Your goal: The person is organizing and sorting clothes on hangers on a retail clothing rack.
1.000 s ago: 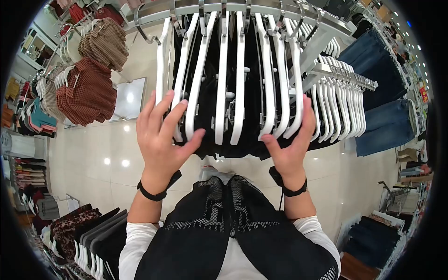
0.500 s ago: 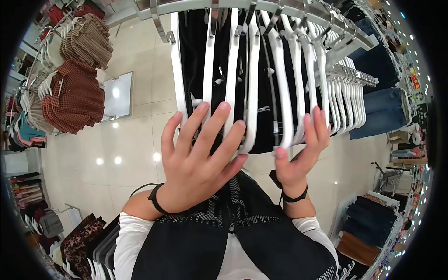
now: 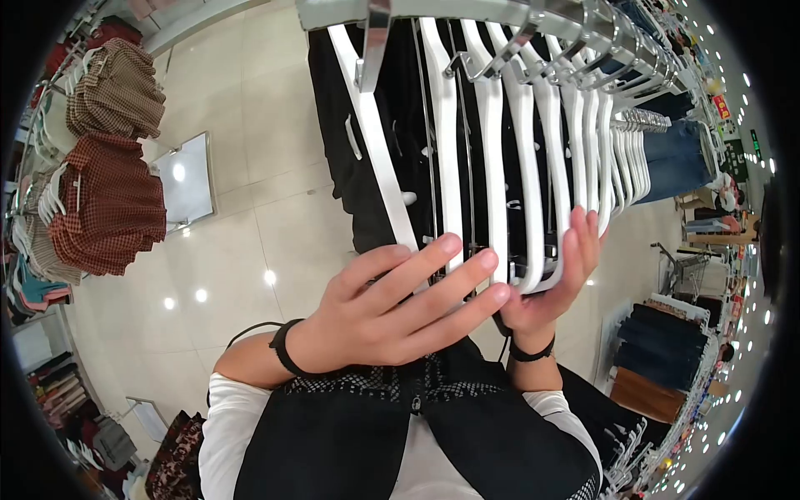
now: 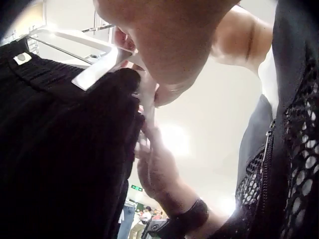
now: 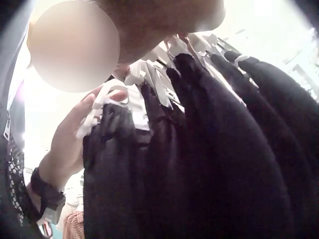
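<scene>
Black garments (image 5: 209, 134) with gathered waists hang from white hangers (image 3: 492, 167) in a row. My left hand (image 3: 400, 308) reaches across the near ends of several hangers, its fingers extended to the right and lying over them. At the right side of this group, my right hand (image 3: 558, 287) is cupped against the hanger ends, fingers fairly straight along the outer side. The two hands are close together in the head view. In the left wrist view, a hanger's white end (image 4: 94, 69) shows beside a black waistband (image 4: 25, 59).
A metal rail (image 3: 450, 10) carries the hanger hooks. More white hangers (image 3: 631, 162) and blue jeans (image 3: 675, 167) hang beyond on the right. Checked shirts (image 3: 112, 200) hang across the pale tiled floor (image 3: 242, 208) on the left. A trolley (image 3: 685, 267) stands at the right.
My left hand has swept rightward over the hangers and turned sideways, toward my right hand. Hangers have bunched to the right, and the head view has shifted. One hanger on the left now slants.
</scene>
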A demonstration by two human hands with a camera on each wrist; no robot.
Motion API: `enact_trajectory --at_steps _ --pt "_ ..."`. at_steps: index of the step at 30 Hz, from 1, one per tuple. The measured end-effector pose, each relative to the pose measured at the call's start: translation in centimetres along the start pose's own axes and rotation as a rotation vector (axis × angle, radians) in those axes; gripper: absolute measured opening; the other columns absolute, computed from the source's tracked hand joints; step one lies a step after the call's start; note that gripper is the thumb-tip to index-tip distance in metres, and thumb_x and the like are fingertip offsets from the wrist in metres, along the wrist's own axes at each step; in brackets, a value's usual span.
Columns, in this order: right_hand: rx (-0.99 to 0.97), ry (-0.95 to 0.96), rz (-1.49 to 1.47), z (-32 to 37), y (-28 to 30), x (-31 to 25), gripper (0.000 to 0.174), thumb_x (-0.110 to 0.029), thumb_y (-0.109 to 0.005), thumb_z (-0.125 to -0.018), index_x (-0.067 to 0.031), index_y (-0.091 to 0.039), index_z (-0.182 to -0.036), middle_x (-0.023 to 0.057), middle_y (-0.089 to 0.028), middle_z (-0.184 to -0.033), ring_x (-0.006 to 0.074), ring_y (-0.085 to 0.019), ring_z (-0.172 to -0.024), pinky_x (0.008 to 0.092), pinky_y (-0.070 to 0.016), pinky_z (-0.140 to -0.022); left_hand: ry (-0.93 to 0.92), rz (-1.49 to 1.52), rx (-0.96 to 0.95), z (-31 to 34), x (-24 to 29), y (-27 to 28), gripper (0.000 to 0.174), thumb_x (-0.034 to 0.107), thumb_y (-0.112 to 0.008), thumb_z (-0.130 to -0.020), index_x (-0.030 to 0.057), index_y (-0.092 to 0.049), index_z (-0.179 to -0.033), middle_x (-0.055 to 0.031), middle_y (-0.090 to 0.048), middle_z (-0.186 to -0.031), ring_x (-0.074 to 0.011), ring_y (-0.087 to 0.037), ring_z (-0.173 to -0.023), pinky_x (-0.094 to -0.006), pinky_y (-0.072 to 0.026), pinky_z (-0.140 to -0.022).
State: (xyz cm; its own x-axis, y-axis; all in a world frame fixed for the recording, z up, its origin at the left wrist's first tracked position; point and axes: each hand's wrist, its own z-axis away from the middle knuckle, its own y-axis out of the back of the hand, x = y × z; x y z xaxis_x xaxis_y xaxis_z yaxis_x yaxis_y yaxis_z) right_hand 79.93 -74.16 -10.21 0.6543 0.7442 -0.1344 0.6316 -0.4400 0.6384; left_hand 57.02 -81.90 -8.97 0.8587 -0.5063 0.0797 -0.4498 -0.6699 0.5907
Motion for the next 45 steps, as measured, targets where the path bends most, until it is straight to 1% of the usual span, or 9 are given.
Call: enact_trajectory --at_steps 7,11,20,28,32,33,36,40,45 --pt "0.068 -0.122 0.024 1.3 0.5 1.6 0.08 -0.064 -0.053 -0.1 -0.0041 -0.042 -0.151 0.0255 -0.052 -0.151 0.0482 -0.042 -0.144 0.0638 -0.0215 -0.122 0.08 0.308 0.193 3.8 -2.9 0.5 0.039 0.051 -0.043 -0.11 0.0256 -0.054 -0.138 -0.001 -0.071 -0.134 -0.0197 -0.066 -0.119 -0.0447 -0.0396 -0.104" --pt "0.049 -0.03 -0.069 0.5 -0.3 0.1 0.093 -0.081 -0.042 -0.095 -0.0084 -0.04 -0.153 0.0257 -0.046 -0.155 0.0486 -0.038 -0.147 0.0653 -0.0179 -0.123 0.037 0.269 0.007 3.0 -1.5 0.6 0.066 0.069 -0.05 -0.1 0.021 -0.047 -0.146 -0.006 -0.069 -0.136 -0.0276 -0.057 -0.126 -0.053 -0.032 -0.11" --pt "-0.003 0.073 -0.066 0.4 0.1 2.7 0.054 -0.064 -0.06 -0.094 -0.0267 -0.064 -0.132 0.0123 -0.056 -0.146 0.0343 -0.042 -0.142 0.0553 -0.0139 -0.125 0.004 0.057 0.093 2.0 -1.4 -0.7 0.038 0.046 -0.066 -0.098 0.0254 -0.068 -0.129 0.0033 -0.067 -0.135 -0.0186 -0.062 -0.111 -0.0321 -0.0417 -0.074" --pt "-0.06 0.195 -0.242 0.1 1.5 4.8 0.058 -0.07 -0.055 -0.096 -0.0267 -0.067 -0.134 0.0086 -0.063 -0.142 0.0278 -0.047 -0.139 0.0548 -0.0089 -0.123 0.342 0.011 0.025 -0.5 4.6 -0.5 0.089 0.084 -0.053 -0.086 0.0092 -0.065 -0.133 -0.0202 -0.064 -0.138 -0.0376 -0.059 -0.124 -0.0438 -0.044 -0.091" --pt "-0.054 0.24 -0.3 -0.6 1.4 6.0 0.039 -0.049 -0.068 -0.096 -0.0275 -0.071 -0.129 0.0013 -0.069 -0.135 0.0193 -0.054 -0.132 0.0498 -0.0136 -0.122 0.36 -0.219 -0.007 -2.0 6.9 -3.2 0.073 0.06 -0.081 -0.078 0.0111 -0.069 -0.13 -0.0144 -0.065 -0.14 -0.0384 -0.056 -0.13 -0.0461 -0.0441 -0.1" --pt "-0.035 0.261 -0.312 -0.6 1.3 6.6 0.038 -0.047 -0.068 -0.096 -0.027 -0.071 -0.128 0.0009 -0.07 -0.134 0.019 -0.055 -0.132 0.0484 -0.0146 -0.122 0.415 -0.234 -0.021 -2.3 7.4 -2.9 0.064 0.032 -0.088 -0.074 0.0124 -0.069 -0.132 -0.0127 -0.066 -0.139 -0.0379 -0.057 -0.13 -0.0452 -0.0448 -0.101" --pt "0.001 0.324 -0.347 -0.6 1.3 8.7 0.034 -0.043 -0.068 -0.098 -0.0245 -0.072 -0.127 -0.0003 -0.07 -0.132 0.0188 -0.056 -0.13 0.0439 -0.018 -0.121 0.499 -0.366 -0.007 -1.2 7.9 -1.7 0.062 0.015 -0.08 -0.076 0.0073 -0.065 -0.136 -0.0162 -0.064 -0.141 -0.0404 -0.055 -0.133 -0.0464 -0.0438 -0.109" --pt "0.02 0.35 -0.446 -0.7 1.2 9.6 0.036 -0.042 -0.07 -0.096 -0.0232 -0.072 -0.128 0.0003 -0.07 -0.134 0.0202 -0.057 -0.13 0.0426 -0.0187 -0.12 0.571 -0.371 0.061 -0.8 8.8 -1.0 0.07 0.053 -0.068 -0.095 0.0007 -0.061 -0.14 -0.0196 -0.06 -0.145 -0.045 -0.05 -0.138 -0.0501 -0.0398 -0.114" --pt "0.0 0.38 -0.498 -1.3 1.4 10.1 0.042 -0.039 -0.075 -0.091 -0.0197 -0.071 -0.128 0.0035 -0.069 -0.135 0.0225 -0.056 -0.131 0.0417 -0.0217 -0.116 0.533 -0.423 -0.062 -2.6 10.7 -2.6 0.074 0.06 -0.061 -0.097 0.0005 -0.061 -0.14 -0.021 -0.062 -0.142 -0.0464 -0.048 -0.139 -0.0516 -0.0395 -0.114"
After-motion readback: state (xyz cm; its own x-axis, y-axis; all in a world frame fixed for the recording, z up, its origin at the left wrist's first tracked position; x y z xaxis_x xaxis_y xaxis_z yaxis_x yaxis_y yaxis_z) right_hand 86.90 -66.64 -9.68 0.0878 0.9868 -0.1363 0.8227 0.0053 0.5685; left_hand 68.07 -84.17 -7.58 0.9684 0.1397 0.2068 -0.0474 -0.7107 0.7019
